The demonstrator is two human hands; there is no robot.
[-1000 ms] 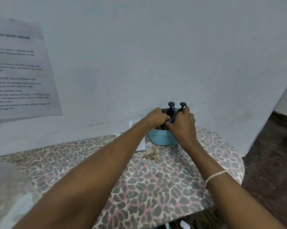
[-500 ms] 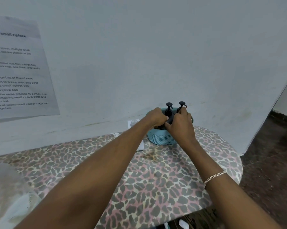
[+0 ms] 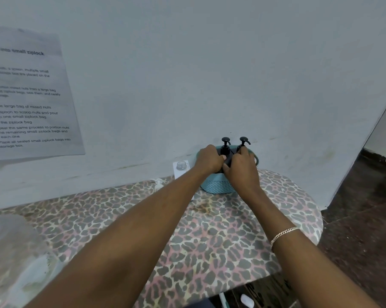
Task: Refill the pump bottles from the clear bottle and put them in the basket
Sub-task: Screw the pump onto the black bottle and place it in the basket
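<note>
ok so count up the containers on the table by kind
black pump bottles: 2, one and another, both standing in the basket
blue basket: 1
clear bottle, open-topped, by the wall: 1
total: 4

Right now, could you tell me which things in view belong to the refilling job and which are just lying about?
Part of the job:
- two black pump bottles, standing in the basket
- blue basket
- left hand and right hand, both on the bottles
- clear bottle by the wall

Just lying about:
- printed sheet on the wall
- blurred clear plastic, near left
- leopard-print table
</note>
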